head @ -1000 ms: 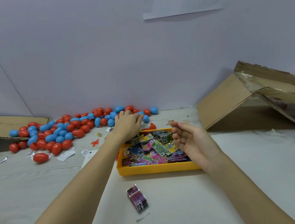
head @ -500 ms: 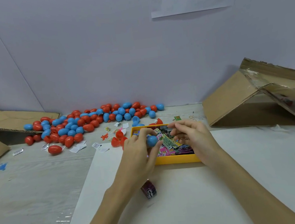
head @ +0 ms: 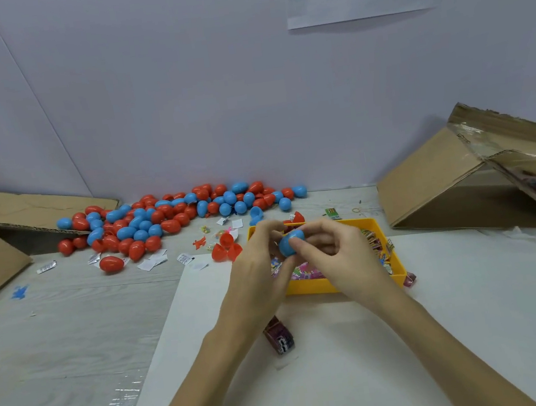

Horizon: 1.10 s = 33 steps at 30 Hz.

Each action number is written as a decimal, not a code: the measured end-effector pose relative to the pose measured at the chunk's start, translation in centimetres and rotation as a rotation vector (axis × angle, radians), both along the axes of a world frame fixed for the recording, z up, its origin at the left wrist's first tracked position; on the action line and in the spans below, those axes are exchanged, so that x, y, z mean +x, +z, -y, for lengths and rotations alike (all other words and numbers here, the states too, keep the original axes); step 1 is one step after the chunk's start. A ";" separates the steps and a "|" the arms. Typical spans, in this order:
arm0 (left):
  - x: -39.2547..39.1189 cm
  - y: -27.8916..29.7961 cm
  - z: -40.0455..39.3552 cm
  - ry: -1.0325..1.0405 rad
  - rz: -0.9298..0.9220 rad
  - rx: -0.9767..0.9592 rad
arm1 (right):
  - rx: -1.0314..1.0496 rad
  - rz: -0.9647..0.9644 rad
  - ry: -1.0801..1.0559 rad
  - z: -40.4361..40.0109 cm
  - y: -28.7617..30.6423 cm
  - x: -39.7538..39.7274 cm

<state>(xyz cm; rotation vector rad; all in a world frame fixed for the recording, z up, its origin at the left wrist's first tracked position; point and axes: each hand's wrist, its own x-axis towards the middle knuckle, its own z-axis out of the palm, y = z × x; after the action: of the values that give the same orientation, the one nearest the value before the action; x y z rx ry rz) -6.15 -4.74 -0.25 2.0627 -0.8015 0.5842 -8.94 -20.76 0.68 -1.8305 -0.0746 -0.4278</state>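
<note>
the blue plastic egg [head: 290, 242], pinched mid-frame by left hand [head: 261, 267] and right hand [head: 337, 255], looks light, hollow, smooth and slippery; best gripped at each end.

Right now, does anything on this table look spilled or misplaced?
One small packet lies outside the yellow tray at its right front corner, a second packet in front of it. Opened red egg halves lie beside its left edge.

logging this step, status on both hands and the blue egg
Left hand and right hand both grip blue egg. Egg held above yellow tray. Nothing blocking.
</note>
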 end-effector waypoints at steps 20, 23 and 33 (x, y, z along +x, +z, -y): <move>1.2 -0.6 -0.5 0.080 0.003 0.107 | -0.552 -0.059 -0.258 2.0 -1.5 0.8; 1.1 -0.5 -0.6 0.088 0.001 0.106 | -0.434 -0.031 -0.293 2.0 -1.1 0.5; 1.0 -0.3 -0.6 0.092 -0.011 0.113 | -0.425 -0.056 -0.321 2.0 -1.1 0.4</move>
<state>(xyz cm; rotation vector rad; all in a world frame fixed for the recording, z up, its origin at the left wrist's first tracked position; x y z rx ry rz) -5.19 -4.19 -0.59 2.2137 -0.7520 0.5893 -8.49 -22.78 -0.42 -2.2837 0.1831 -0.6199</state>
